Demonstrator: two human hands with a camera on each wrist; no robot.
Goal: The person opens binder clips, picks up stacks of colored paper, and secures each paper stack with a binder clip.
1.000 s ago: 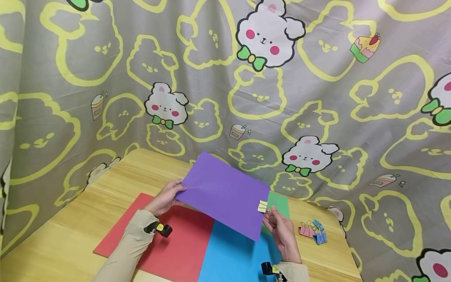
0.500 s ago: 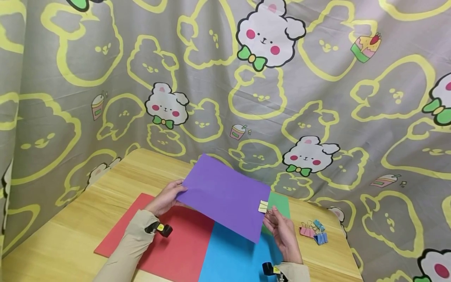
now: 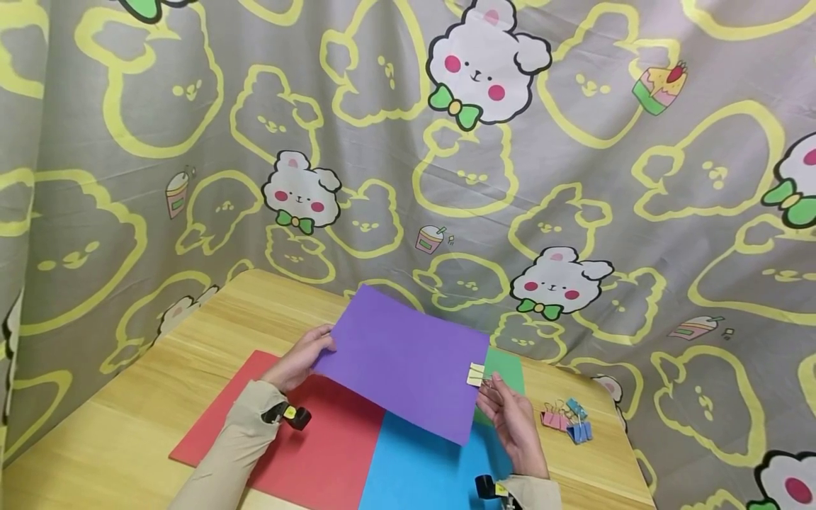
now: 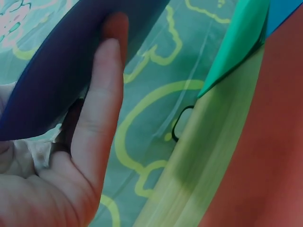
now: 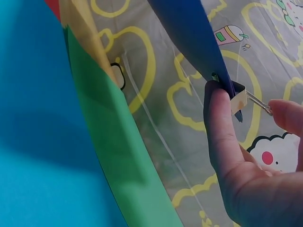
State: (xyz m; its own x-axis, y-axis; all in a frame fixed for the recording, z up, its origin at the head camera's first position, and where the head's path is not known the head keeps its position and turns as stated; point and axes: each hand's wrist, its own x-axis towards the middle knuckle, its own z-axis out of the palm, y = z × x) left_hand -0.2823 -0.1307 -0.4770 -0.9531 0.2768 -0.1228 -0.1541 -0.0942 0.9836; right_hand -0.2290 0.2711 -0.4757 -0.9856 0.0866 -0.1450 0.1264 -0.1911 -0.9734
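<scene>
A sheet of purple paper [image 3: 408,361] is held tilted above the table, bowing slightly. My left hand [image 3: 302,358] pinches its left edge; in the left wrist view, fingers [image 4: 97,113] lie along the underside. A pale yellow binder clip [image 3: 475,374] sits on the sheet's right edge. My right hand [image 3: 510,421] holds this clip, the thumb at a wire handle [image 5: 259,103] and a finger [image 5: 222,127] against the sheet's underside. Beneath lie a red sheet [image 3: 312,439], a blue sheet [image 3: 414,467] and a partly covered green sheet [image 3: 505,370].
Pink binder clips [image 3: 554,419] and blue binder clips [image 3: 579,431] stand in a cluster on the wooden table [image 3: 255,304], right of my right hand. A patterned grey curtain [image 3: 382,156] hangs along the table's far and left sides.
The purple sheet has sunk a little, its far left corner dropping. Both hands stay nearly in place, and the yellow clip remains on the right edge.
</scene>
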